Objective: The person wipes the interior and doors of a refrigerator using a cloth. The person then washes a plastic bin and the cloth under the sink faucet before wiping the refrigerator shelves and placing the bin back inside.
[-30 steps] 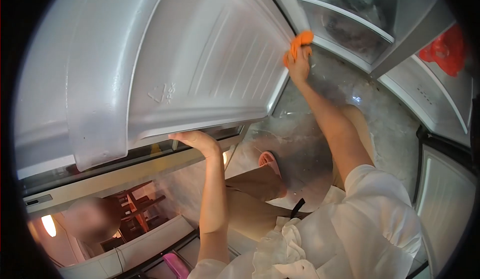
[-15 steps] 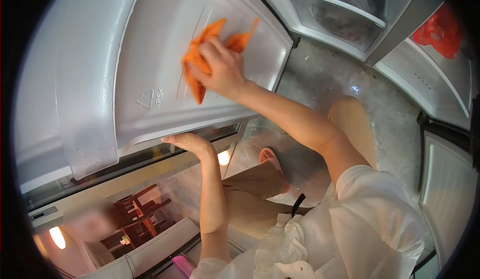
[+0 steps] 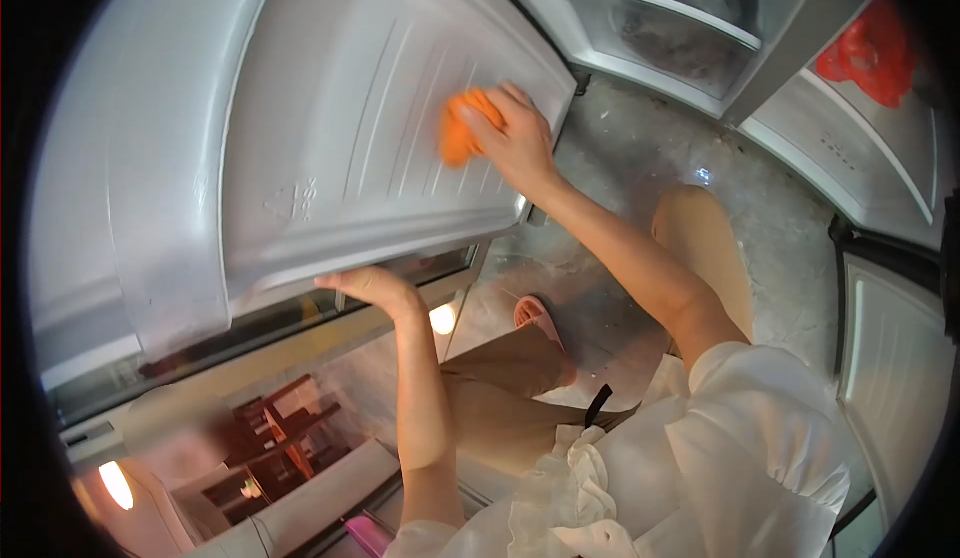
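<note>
An open refrigerator door (image 3: 330, 88) fills the upper left, its ribbed white inner panel facing me. My right hand (image 3: 518, 138) is closed round a bunched orange cloth (image 3: 466, 130), which lies against the ribbed part of the panel. At the door's lower edge is my left hand (image 3: 375, 286), its palm and extended fingers against the edge. The fingertips are partly hidden by the door.
Translucent drawers (image 3: 660, 33) are in the open refrigerator at the upper right, with a red plastic bag (image 3: 870, 53) beside them. Another open door (image 3: 895, 358) stands at the right. Wooden chairs (image 3: 290, 423) and a blurred person (image 3: 175, 428) are at the lower left.
My right hand went from the door's far edge to the panel's middle, then slightly back right, the cloth now more bunched. My left hand stays at the lower edge. The door shifted slightly left in view.
</note>
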`<state>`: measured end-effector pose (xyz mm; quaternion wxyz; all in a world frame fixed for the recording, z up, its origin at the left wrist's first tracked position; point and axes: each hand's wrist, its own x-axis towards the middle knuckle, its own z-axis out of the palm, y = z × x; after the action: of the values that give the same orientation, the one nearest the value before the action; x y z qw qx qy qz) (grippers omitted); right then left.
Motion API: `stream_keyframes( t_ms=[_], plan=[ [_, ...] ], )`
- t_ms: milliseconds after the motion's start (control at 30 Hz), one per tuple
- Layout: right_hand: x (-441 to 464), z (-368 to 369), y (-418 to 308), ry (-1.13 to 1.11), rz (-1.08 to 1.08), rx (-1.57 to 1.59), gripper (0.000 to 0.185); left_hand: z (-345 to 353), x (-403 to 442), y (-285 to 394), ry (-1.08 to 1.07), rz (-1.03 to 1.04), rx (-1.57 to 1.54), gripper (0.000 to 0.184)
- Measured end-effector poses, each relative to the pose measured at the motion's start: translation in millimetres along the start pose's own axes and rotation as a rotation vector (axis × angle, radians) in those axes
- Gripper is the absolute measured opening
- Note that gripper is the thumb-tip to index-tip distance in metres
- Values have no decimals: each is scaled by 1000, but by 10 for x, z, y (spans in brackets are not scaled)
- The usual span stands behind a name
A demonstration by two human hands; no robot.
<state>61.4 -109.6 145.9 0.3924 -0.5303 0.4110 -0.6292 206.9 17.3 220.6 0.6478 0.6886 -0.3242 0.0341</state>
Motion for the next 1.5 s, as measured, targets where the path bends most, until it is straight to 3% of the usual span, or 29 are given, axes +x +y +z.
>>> stream_keyframes(
  t_ms=[167, 333, 400, 533, 633, 700, 767, 833, 1067, 1133, 1200, 1267, 1300, 1400, 1500],
  plan=[
    [1187, 18, -353, 410, -546, -38, 29, 50, -31, 76, 48, -13, 87, 87],
    [1323, 93, -96, 333, -583, 24, 37, 129, -29, 80, 150, -113, 4, 85],
    [1282, 226, 417, 439, -332, -100, 34, 81, 21, -60, 176, -102, 7, 84],
    [917, 75, 1662, 396, 0, -278, 33, 143, -21, 18, 189, -152, -41, 80],
    [560, -70, 2327, 386, 34, -330, 37, 105, -23, -32, 124, -90, -109, 79],
    [425, -98, 2627, 321, 248, -373, 39, 161, -68, -2, 145, -79, -86, 79],
    [398, -82, 2824, 335, 308, -378, 38, 198, -95, 49, 170, -61, -55, 80],
    [355, -60, 2874, 340, 441, -368, 37, 200, -109, 78, 172, -68, -23, 79],
    [182, 81, 3145, 487, 559, -350, 41, 146, -92, 10, 136, -14, -23, 79],
    [-104, 169, 3275, 493, 580, -119, 45, 65, -14, -100, 91, 45, -12, 84],
    [-528, 196, 2840, 321, 872, -300, 48, 73, -36, -60, 104, -8, -51, 84],
    [-1171, 412, 2785, 384, 672, -53, 47, 94, 10, -85, 130, -53, -96, 86],
    [-1416, 500, 2593, 331, 896, -106, 44, 58, 66, -164, 166, -10, 3, 85],
    [-2246, 821, 2343, 249, 1044, -78, 41, 34, 79, -159, 208, 5, 89, 83],
    [-2357, 842, 2399, 188, 1076, -46, 38, 85, 41, -101, 186, -29, 15, 81]
  ],
)
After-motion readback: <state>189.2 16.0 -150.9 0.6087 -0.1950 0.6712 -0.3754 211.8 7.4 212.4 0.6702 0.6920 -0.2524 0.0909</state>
